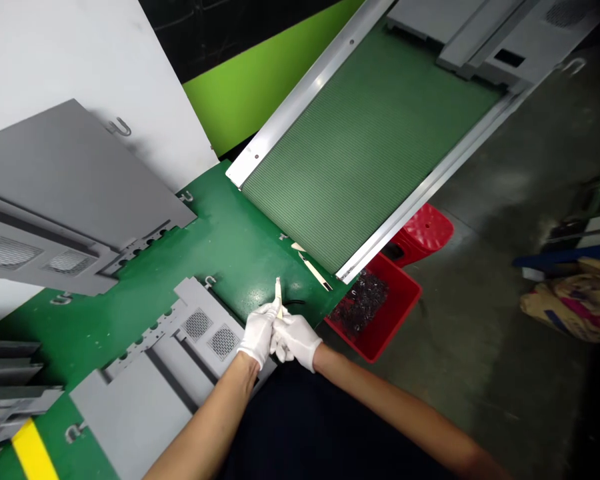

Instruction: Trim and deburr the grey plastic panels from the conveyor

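Observation:
My left hand, in a white glove, is closed on a slim pale tool whose tip points away from me. Close against it, my right hand, also gloved, has its fingers closed around the tool's lower end. Both hands are over the near edge of the green table. A grey panel with two mesh vents lies just left of them. Beyond my hands, a second pale tool with a dark end lies by the conveyor's end.
A green ribbed conveyor with metal rails runs to the upper right, carrying grey parts. Beneath its near end are a red bin of small dark pieces and a red stool. Another grey panel is at left.

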`<state>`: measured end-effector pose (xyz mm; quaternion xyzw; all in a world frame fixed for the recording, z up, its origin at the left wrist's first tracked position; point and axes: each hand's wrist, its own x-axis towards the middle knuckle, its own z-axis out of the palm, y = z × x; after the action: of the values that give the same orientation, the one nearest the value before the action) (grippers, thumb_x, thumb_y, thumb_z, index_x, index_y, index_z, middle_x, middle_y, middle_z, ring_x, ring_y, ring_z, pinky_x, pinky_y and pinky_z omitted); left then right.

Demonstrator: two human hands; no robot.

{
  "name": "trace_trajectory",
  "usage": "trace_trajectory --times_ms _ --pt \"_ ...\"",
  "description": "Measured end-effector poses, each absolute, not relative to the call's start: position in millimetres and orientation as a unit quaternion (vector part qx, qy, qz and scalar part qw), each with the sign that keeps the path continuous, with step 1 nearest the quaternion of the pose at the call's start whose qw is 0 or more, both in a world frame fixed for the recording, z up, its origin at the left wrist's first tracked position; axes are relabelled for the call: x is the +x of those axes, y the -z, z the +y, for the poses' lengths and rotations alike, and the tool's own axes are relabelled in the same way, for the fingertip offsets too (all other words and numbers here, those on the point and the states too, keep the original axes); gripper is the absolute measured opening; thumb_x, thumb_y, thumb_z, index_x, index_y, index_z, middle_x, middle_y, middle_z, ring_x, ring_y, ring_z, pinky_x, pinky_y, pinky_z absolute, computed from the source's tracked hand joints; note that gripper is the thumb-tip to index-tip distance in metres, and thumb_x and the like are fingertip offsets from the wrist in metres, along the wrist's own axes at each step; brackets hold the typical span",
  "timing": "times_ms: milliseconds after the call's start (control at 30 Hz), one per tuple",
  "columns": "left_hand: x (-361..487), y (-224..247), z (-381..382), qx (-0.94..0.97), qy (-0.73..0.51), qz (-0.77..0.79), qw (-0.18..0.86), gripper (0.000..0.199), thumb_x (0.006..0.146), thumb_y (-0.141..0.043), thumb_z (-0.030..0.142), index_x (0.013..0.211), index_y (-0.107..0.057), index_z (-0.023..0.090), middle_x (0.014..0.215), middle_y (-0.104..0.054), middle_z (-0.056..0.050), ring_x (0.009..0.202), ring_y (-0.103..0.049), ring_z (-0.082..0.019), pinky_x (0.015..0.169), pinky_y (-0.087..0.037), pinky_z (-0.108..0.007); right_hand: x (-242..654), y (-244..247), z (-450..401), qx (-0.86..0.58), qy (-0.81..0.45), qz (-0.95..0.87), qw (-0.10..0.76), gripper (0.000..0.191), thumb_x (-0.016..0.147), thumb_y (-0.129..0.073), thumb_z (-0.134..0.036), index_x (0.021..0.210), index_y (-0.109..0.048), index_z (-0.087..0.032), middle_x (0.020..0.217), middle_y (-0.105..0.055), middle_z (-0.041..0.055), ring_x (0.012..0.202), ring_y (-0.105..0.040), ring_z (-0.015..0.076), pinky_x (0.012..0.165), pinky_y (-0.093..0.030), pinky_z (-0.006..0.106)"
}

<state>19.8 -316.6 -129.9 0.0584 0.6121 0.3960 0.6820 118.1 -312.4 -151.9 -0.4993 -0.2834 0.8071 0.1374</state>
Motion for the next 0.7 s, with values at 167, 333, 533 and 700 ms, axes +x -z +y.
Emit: trace_trajectory --times_ms 167,333,533,700 --pt "24.8 130.3 -321.4 0.040 -0.393 0.603 0.693 0.039 0.075 -0.073 0.054 0.075 -0.056 0.018 0.044 -0.056 -0.001 0.028 -0.050 -0.020 0.027 -0.039 -0.030 120.8 149.9 -317.0 -0.494 -0.815 -0.272 0.132 0.025 0.093 -0.051 -0.040 0.080 -0.052 -0.019 0.054 -0.064 0.0019 0.032 -0.053 0.0144 0.026 -0.030 0.022" --pt "31.7 144.5 -320.5 0.053 -0.386 0.613 0.688 0.048 0.073 -0.073 0.061 0.081 -0.064 0.015 0.058 -0.065 -0.006 0.040 -0.058 -0.018 0.036 -0.045 -0.028 128.2 152.0 -315.3 -0.517 -0.775 -0.359 0.060 0.031 0.098 -0.040 -0.042 0.084 -0.053 -0.018 0.065 -0.069 0.0061 0.041 -0.060 0.0160 0.033 -0.041 0.025" --pt "-11.3 156.3 -307.6 0.234 -0.340 0.745 0.524 0.040 0.079 -0.069 0.053 0.094 -0.072 0.015 0.096 -0.076 -0.011 0.087 -0.070 -0.022 0.079 -0.054 -0.032 190.4 167.8 -263.7 -0.659 -0.541 -0.522 -0.012 0.049 0.103 -0.028 -0.052 0.101 -0.063 -0.017 0.087 -0.074 0.0123 0.068 -0.071 0.0204 0.058 -0.053 0.030" --pt "-104.4 140.6 -290.4 0.377 -0.153 0.878 0.253 0.033 0.088 -0.055 0.044 0.102 -0.072 0.020 0.109 -0.073 -0.010 0.106 -0.066 -0.028 0.098 -0.048 -0.039 232.7 189.0 -231.3 -0.722 -0.329 -0.605 -0.066 0.048 0.104 -0.027 -0.044 0.118 -0.063 -0.015 0.111 -0.068 0.0217 0.104 -0.066 0.0309 0.088 -0.048 0.044"
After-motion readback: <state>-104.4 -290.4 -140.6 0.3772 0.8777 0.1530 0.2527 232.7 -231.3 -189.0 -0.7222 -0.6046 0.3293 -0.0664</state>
